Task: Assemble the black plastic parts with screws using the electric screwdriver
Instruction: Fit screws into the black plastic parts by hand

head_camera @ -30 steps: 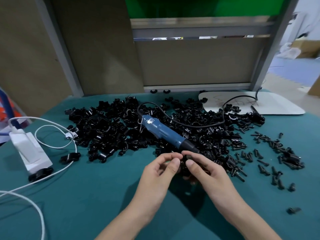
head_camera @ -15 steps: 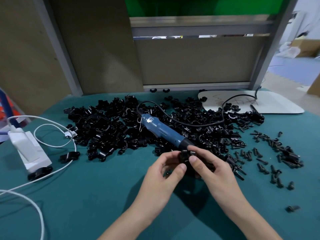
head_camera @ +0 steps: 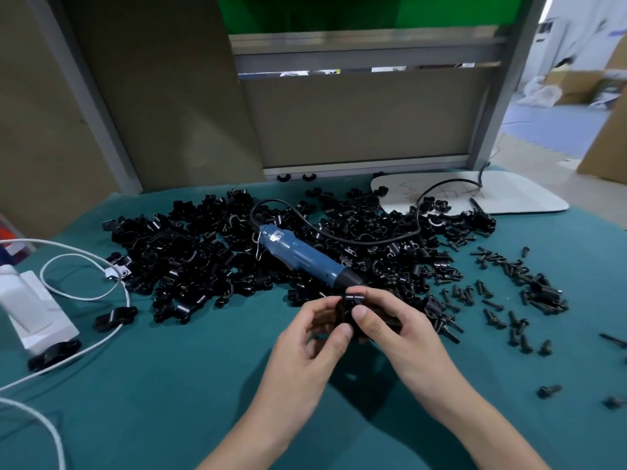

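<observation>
Both hands meet over the green table, just below the tip of the blue electric screwdriver (head_camera: 298, 257), which lies on a big heap of black plastic parts (head_camera: 190, 256). My left hand (head_camera: 305, 344) and my right hand (head_camera: 397, 330) together pinch a small black plastic part (head_camera: 349, 305) between thumbs and fingertips. The part's lower half is hidden by my thumbs. Loose black screws (head_camera: 509, 286) are scattered to the right.
A white power adapter (head_camera: 37, 310) with a white cable (head_camera: 84, 276) sits at the left edge. A white board (head_camera: 509, 195) lies at the back right, and the screwdriver's black cord (head_camera: 373, 237) loops across the heap. Brown partition panels close the back.
Both hands have lifted the black part slightly up toward the screwdriver's tip and turned it; the thumbs now press closer on its front. The screwdriver has not moved.
</observation>
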{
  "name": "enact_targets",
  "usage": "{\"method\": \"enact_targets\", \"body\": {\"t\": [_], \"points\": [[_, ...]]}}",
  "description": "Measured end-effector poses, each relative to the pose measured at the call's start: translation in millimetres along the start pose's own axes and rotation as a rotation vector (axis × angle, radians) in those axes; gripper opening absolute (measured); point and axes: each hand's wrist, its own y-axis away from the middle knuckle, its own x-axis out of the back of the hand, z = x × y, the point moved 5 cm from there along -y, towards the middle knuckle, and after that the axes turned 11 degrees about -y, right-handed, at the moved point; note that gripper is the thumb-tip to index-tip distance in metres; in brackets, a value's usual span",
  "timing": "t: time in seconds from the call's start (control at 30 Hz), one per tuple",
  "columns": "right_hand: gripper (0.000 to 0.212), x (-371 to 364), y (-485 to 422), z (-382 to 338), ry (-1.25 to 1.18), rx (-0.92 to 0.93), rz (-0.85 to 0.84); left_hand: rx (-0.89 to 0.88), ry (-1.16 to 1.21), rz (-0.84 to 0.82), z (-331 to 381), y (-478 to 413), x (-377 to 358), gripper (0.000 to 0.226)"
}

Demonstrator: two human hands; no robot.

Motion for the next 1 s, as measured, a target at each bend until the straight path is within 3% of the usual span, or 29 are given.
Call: {"method": "enact_targets", "body": {"t": [0.67,0.9,1.0], "points": [[0.03,3.2,0.8,3.6,-0.108,-0.083,-0.011,-0.037,-0.148,0.032,1.6,-0.3,1.1,0.044],[0.026,0.1,3.3,4.7,-0.121,-0.088,-0.029,-0.03,-0.156,0.013,-1.2,-2.2,0.4,0.036],[0.035,0.2,4.1,3.9,-0.093,-0.08,-0.032,-0.022,-0.153,0.007,-5.0,-3.0,-0.4,0.041]]}}
